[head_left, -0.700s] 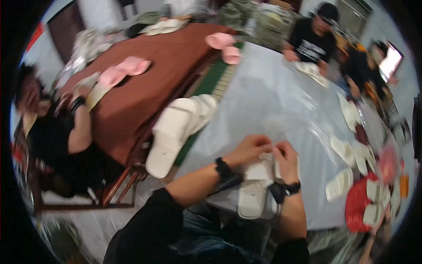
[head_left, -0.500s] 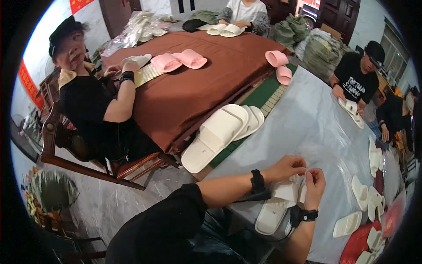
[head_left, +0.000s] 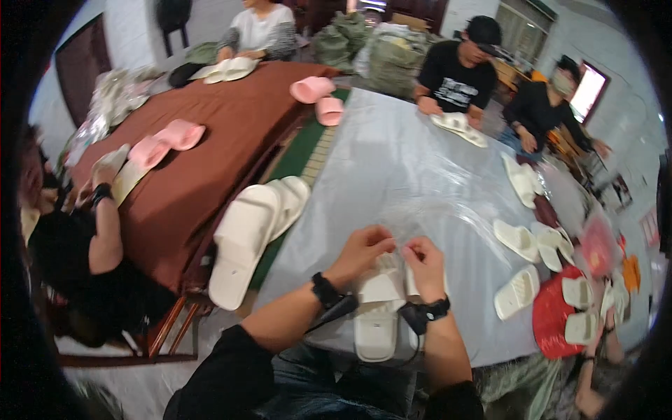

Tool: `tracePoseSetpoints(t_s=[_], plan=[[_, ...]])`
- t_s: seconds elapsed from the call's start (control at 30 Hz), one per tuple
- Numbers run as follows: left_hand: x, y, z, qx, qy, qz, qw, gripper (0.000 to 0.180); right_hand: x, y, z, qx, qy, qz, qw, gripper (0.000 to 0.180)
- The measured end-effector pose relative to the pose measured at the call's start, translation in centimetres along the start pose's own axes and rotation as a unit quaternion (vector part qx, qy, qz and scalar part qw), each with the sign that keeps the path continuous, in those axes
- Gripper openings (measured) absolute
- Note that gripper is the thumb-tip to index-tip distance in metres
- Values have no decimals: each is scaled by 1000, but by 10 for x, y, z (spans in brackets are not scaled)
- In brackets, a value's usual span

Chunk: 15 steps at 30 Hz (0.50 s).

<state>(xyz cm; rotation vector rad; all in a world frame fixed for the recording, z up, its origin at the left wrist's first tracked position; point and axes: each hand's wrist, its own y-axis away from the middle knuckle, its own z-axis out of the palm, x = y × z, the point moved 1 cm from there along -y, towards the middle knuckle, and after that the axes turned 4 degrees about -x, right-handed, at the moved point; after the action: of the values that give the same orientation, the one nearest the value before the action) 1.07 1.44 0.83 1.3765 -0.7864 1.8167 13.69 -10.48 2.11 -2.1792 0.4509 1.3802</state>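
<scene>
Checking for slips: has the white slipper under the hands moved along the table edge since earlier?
No. The white slipper overhangs the table's near edge as before.

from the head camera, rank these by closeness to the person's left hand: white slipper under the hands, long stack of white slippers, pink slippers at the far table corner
1. White slipper, directly beneath the left hand.
2. Long stack of white slippers, to its left.
3. Pink slippers, far ahead on the brown cloth.
</scene>
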Motion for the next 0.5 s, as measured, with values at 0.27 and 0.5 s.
tracePoseSetpoints(t_s=[0.27,0.5], plan=[[3,-1,3,-51,1,-6,999,12,-8,4,-4,-6,-24,1,1000,10],[0,-1,2,-59,-7,5,998,10,-9,5,-2,-23,-46,-7,999,7]])
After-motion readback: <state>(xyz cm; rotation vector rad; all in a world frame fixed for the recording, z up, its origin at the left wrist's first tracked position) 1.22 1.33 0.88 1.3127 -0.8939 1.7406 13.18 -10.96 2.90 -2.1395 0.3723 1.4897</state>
